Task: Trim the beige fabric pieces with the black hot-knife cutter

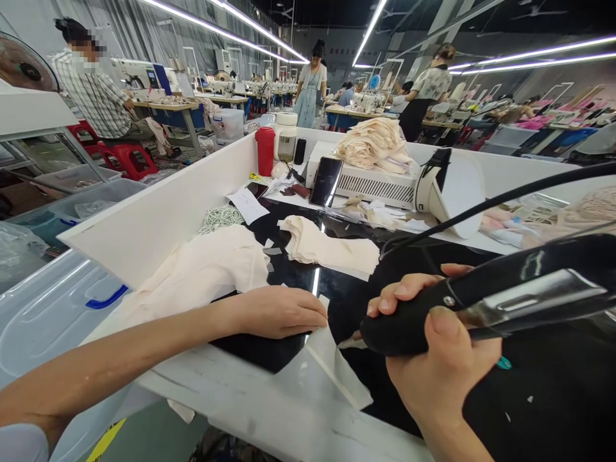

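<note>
My left hand (283, 312) is closed, its fingers pressed together on a thin white strip (337, 372) that lies over the near edge of the glossy black work surface (346, 292). Wrapped round the thick black body of a corded hand tool with a silver lever (534, 301), my right hand (443, 340) is at the right; the tool's exact kind does not show. Its rounded black end points left, close to the strip. Beyond my hands lies a stack of cream fabric pieces (327, 247). A larger cream fabric pile (206, 263) is at the left, beside my left forearm.
White boards (158, 212) wall the table at left and back. Along the back are a red cup (265, 151), a jar (286, 136), a phone (326, 181) and a white vented box (375, 185) bearing cream fabric. A black cord (500, 199) arches at right. Other people work behind.
</note>
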Demonstrator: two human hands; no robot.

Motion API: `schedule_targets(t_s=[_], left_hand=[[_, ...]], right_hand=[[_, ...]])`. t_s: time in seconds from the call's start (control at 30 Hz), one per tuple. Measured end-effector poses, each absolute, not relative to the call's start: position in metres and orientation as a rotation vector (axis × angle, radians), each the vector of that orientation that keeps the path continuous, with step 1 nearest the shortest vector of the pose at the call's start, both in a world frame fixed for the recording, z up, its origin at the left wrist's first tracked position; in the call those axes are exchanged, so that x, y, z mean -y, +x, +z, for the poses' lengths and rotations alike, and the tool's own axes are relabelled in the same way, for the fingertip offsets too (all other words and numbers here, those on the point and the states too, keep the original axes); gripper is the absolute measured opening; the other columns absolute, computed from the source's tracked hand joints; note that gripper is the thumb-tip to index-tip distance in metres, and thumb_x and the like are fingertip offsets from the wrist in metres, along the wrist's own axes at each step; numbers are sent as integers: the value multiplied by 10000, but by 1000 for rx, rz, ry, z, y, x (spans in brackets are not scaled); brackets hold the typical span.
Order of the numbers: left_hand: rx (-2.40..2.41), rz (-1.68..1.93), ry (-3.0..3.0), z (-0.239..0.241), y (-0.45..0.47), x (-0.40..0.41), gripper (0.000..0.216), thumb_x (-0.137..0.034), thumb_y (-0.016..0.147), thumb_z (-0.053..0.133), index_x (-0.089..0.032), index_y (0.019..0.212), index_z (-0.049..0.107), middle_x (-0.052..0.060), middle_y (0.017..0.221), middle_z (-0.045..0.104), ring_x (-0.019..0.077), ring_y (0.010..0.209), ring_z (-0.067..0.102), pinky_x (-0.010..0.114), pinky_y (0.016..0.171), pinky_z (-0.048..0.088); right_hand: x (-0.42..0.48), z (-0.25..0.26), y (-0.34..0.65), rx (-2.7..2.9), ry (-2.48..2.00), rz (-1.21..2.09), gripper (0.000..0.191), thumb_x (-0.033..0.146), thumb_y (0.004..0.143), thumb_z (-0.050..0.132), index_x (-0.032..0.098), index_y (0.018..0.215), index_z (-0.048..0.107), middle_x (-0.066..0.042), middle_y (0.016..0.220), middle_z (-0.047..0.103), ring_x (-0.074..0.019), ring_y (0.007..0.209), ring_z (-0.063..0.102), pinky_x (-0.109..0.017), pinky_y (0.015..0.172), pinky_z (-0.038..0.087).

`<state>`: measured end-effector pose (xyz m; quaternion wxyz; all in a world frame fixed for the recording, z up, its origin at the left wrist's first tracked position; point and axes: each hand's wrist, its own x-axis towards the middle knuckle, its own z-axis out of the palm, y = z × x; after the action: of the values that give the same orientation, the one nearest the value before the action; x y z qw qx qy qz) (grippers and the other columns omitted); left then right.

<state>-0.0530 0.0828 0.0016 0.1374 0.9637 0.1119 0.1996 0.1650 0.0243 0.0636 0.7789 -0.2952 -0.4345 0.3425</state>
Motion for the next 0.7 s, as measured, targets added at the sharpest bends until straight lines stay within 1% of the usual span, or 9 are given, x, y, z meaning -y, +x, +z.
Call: schedule_targets(t_s=[0.17,0.33,0.43,0.57,0.7], left_hand=[[-329,553,2809,5,-59,-78,268,-260,1217,590,-199,1387,788,135,1392,792,242,1249,784,294,991,649],[-332,457,2862,7,-60,-74,273,-350,1212,626,-232,1402,781,140,1472,747,249,1263,763,318,1050,634],[-358,433,2852,7,-59,-73,249,-344,1201,648,-264,1392,787,121,1468,747,237,1238,763,304,1049,625],[-357,459,2866,5,-57,-72,250,-338,1210,628,-248,1374,794,130,1457,755,238,1220,762,311,1037,628],[-331,472,2883,2,-55,-73,269,-333,1216,608,-223,1373,797,145,1479,747,250,1271,757,330,1097,623]], right_hand=[[-23,64,166,925,-658,740,490,423,777,995,277,1119,676,77,761,698,-159,544,662,-291,504,581],[-20,67,166,907,-684,736,477,390,764,980,271,1111,675,74,747,700,-161,537,646,-295,496,586],[-20,70,166,911,-705,735,449,366,765,945,274,1107,670,72,741,706,-162,529,635,-300,485,589],[-25,73,164,884,-721,708,430,368,749,904,284,1094,662,83,715,678,-159,523,607,-285,463,568],[-32,72,161,882,-725,706,449,383,740,910,286,1094,652,85,719,667,-161,529,607,-285,461,560]])
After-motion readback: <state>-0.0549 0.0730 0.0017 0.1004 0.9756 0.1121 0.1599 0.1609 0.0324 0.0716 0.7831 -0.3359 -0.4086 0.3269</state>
